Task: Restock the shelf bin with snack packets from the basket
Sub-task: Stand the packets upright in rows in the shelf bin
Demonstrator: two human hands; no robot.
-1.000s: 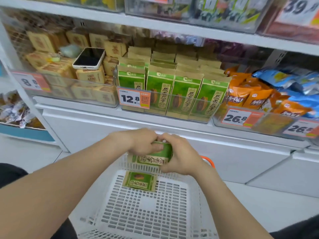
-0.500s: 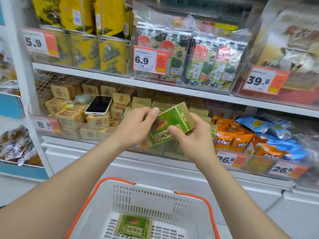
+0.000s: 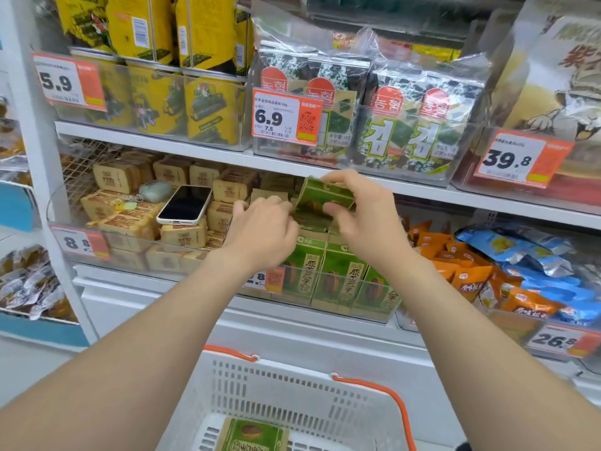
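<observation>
The right hand pinches a green packet between thumb and fingers, which are curled round its right end. The packet is tilted and sits in the air above the rear rows of the bin, just under the front edge of the upper shelf. The left hand is just left of the packet, fingers bent down onto the tops of the green stock at the bin's left side; whether it grips anything cannot be told. The stock stands upright in rows along the bin's front wall. The bin rests at the front edge of the shelf, between a bin of tan packs to its left and a bin of orange packs to its right. A phone lies face up on the tan packs. Below the shelf, the basket holds a second packet flat at the near edge of its floor, partly cut off by the frame
</observation>
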